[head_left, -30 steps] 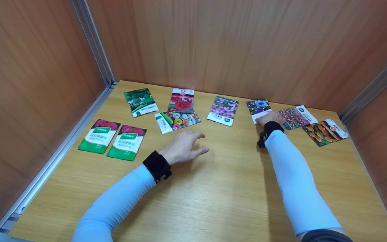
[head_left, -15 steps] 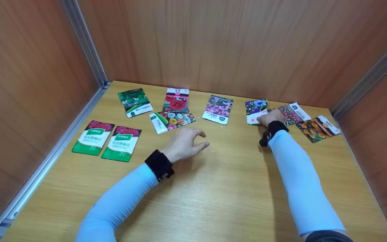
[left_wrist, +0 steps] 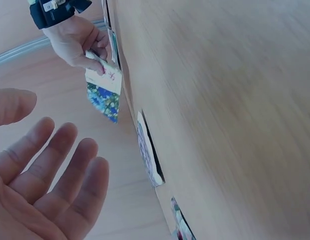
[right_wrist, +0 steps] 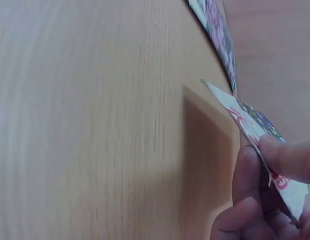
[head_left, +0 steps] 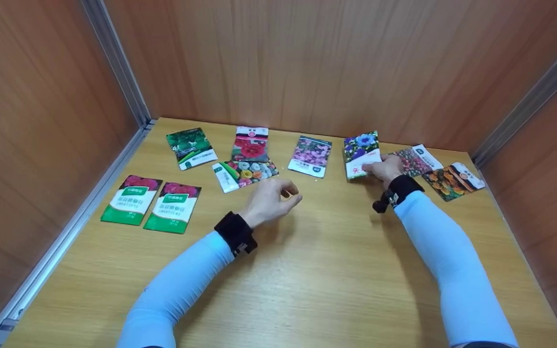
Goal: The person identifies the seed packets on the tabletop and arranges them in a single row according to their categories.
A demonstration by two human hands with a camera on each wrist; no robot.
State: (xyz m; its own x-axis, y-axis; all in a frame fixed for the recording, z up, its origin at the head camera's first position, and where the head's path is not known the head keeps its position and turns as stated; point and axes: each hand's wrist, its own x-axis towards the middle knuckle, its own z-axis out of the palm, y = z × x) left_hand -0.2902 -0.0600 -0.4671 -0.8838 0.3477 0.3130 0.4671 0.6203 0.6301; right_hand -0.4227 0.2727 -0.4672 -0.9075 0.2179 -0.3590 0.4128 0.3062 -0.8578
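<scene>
My right hand (head_left: 386, 169) pinches the white lower end of a seed packet (head_left: 361, 145) with blue and purple flowers. Thumb on the front and fingers behind, it holds the packet tilted up off the table; the packet's shadow shows below it in the right wrist view. Beside that hand lies a seed packet with small pink-red flowers (head_left: 414, 162), partly hidden by the hand. My left hand (head_left: 272, 199) hovers over the middle of the table, fingers loosely bent and holding nothing. Just behind it lies a packet with multicoloured flowers (head_left: 253, 172).
A pink-flower packet (head_left: 311, 155) lies between the hands, near the back wall (head_left: 307, 67). An orange-flower packet (head_left: 452, 181) is at far right. To the left lie a red-flower packet (head_left: 251, 145), a green packet (head_left: 192, 147) and two matching green-and-white packets (head_left: 174, 208).
My right hand has taken hold of the blue-flower packet and raised it off the table. The thumb and fingertips of my left hand have drawn closer together.
</scene>
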